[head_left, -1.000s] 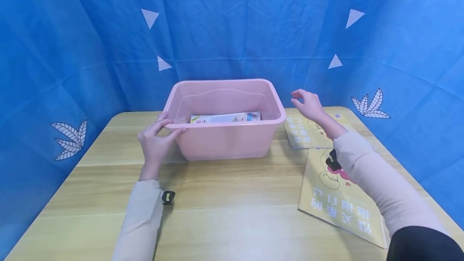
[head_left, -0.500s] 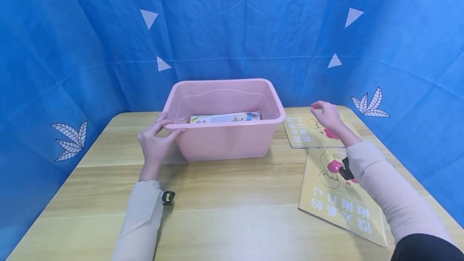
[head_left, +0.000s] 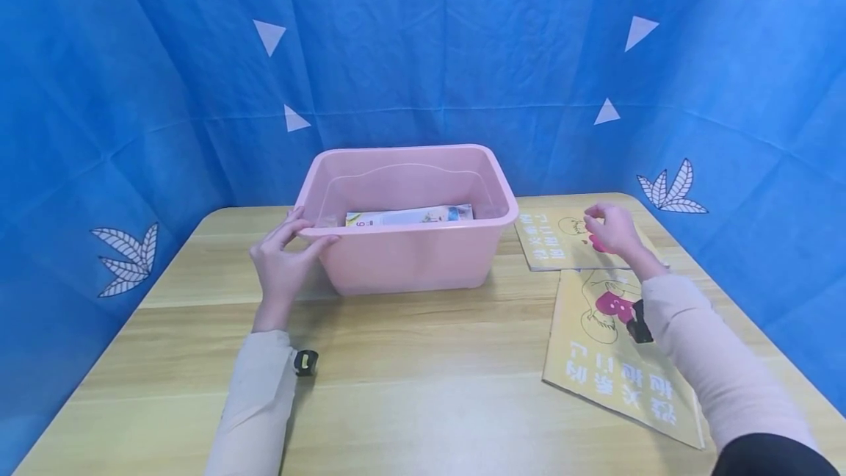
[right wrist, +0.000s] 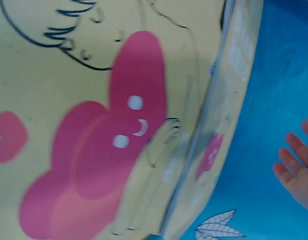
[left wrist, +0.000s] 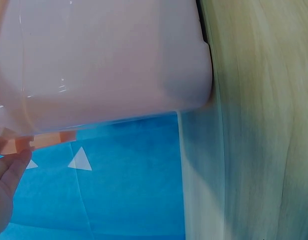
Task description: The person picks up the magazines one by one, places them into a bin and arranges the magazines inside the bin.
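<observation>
My left hand (head_left: 280,267) grips the rim of a pink plastic bin (head_left: 410,263) at its near left corner, thumb on the front side. The left wrist view shows the fingertips (left wrist: 19,165) at that rim. Inside the bin lies a booklet (head_left: 410,217) with a white, printed cover, partly hidden by the front wall. Over the far yellow picture book (head_left: 548,241) hovers my right hand (head_left: 615,228), fingers loosely bent and holding nothing. A second yellow picture book (head_left: 615,373) lies nearer, under the right forearm; its pink heart drawing fills much of the right wrist view.
All this stands on a light wooden table (head_left: 410,358). Blue cloth (head_left: 410,42) with white triangles and leaf prints hangs behind and along both sides. The two yellow books lie to the right of the bin, their edges nearly meeting.
My right hand has moved right and lower, from beside the bin to above the far yellow book. The left hand stays on the bin's rim.
</observation>
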Tool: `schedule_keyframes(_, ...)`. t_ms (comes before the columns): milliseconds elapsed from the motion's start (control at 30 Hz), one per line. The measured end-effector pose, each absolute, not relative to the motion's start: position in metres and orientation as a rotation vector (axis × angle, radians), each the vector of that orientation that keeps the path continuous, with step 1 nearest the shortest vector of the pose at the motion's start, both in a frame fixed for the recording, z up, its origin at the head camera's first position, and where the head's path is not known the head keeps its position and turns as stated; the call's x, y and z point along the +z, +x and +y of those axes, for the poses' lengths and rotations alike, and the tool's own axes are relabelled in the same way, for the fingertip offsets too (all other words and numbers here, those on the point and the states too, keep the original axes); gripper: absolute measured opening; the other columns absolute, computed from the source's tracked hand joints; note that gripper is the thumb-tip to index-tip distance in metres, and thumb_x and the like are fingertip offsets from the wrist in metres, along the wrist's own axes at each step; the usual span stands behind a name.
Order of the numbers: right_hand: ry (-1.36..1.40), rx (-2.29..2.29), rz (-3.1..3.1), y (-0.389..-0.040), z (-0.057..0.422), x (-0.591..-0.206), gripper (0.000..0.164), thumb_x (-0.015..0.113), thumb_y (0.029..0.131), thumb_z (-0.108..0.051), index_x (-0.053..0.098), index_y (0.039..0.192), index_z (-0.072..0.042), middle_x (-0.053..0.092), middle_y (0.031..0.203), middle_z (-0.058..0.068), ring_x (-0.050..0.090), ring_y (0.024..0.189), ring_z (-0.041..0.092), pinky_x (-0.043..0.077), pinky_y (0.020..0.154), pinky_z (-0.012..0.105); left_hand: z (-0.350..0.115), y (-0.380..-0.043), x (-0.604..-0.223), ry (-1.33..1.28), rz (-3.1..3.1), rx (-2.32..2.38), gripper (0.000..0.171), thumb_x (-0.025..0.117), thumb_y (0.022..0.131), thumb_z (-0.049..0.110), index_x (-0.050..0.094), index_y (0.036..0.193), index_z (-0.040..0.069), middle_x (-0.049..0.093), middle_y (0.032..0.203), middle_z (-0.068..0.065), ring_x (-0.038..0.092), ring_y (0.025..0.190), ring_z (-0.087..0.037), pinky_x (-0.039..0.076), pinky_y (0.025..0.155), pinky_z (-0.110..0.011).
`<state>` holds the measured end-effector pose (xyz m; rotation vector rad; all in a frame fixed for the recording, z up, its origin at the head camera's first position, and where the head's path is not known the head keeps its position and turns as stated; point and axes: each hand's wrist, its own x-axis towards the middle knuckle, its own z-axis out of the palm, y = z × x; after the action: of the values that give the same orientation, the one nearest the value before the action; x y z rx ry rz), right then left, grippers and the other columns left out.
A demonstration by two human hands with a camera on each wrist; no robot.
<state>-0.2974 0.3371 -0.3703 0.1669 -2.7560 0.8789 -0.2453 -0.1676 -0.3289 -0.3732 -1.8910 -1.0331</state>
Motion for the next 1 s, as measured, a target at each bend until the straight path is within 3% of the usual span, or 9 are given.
schedule_keyframes(300,0.044,0.86,-2.807,-0.295,0.35,-0.391,0.031,0.045,0.092,-0.012,0.049,0.107,0.016,0.052,0.104,0.035,0.048,0.097,0.047,0.038,0.084,0.054,-0.17,-0.247,-0.33,-0.366,-1.932,-1.034,0.032,0.083,0.06,0.016,0.068,0.082,-0.002,0.061,0.108,-0.012,0.055,0.105,-0.023,0.045,0.086,-0.03)
schedule_keyframes(667,-0.152,0.894,-2.857,-0.287,0.377,-0.413,0.039,0.042,0.091,-0.014,0.043,0.114,0.017,0.043,0.113,0.038,0.038,0.106,0.051,0.032,0.09,0.056,-0.17,-0.248,-0.329,-0.365,-1.916,-1.061,0.033,0.084,0.058,0.011,0.068,0.083,-0.003,0.064,0.101,-0.015,0.056,0.104,-0.025,0.043,0.089,-0.035)
schedule_keyframes(1000,-0.262,0.803,-2.943,-0.283,0.397,-0.418,0.049,0.046,0.089,-0.02,0.039,0.117,0.019,0.037,0.117,0.041,0.03,0.11,0.055,0.025,0.093,0.058,-0.171,-0.247,-0.329,-0.364,-1.929,-1.02,0.034,0.084,0.059,0.014,0.068,0.084,-0.003,0.063,0.103,-0.014,0.056,0.104,-0.023,0.044,0.088,-0.029)
